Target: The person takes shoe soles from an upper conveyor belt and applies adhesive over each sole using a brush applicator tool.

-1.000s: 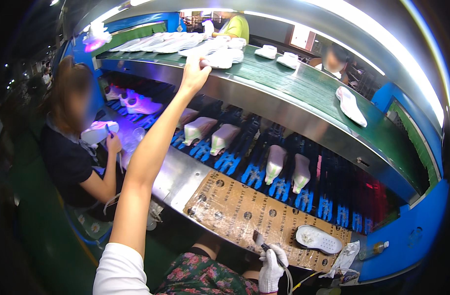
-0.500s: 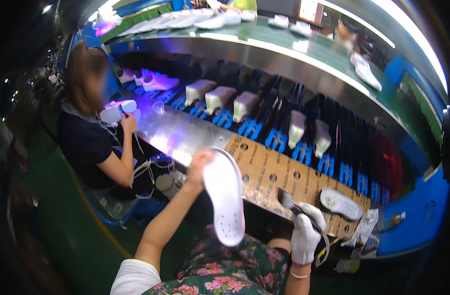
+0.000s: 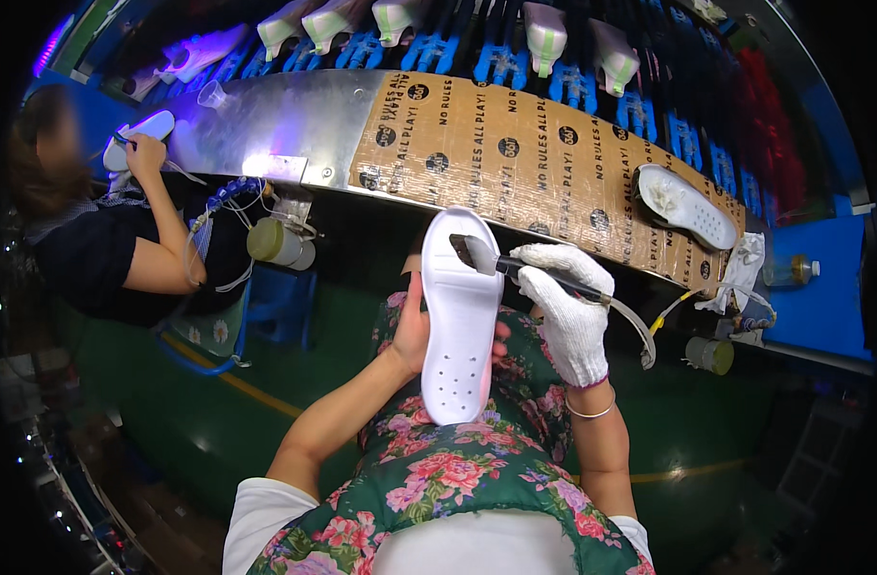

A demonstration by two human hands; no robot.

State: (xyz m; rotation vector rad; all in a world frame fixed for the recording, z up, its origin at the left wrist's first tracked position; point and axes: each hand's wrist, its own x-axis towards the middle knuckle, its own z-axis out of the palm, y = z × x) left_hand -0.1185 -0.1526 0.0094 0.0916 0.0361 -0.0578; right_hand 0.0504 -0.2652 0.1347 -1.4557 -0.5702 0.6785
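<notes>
A white shoe sole (image 3: 460,321) lies lengthwise over my lap, its inner side up, with small holes at the near end. My bare left hand (image 3: 414,331) grips it from beneath, thumb on the left edge and fingertips showing at the right. In a white knit glove, my right hand (image 3: 572,311) is closed round the dark handle of a brush (image 3: 481,257). The bristles are at the sole's far end, beside a dark cut-out or mark there. A pale tube (image 3: 633,326) runs from the back of the brush handle.
Printed cardboard (image 3: 515,153) covers the bench, with another white sole (image 3: 687,206) and a crumpled cloth (image 3: 745,273) at the right. Blue clamps (image 3: 501,65) carry shoe uppers (image 3: 544,38) behind. Jars (image 3: 280,241) hang at the bench front. A co-worker (image 3: 122,220) sits left, holding a sole.
The sole has moved lower, from upright before the bench to over my lap. My right hand has brought the brush from the bench edge left to the sole. The view has tilted down.
</notes>
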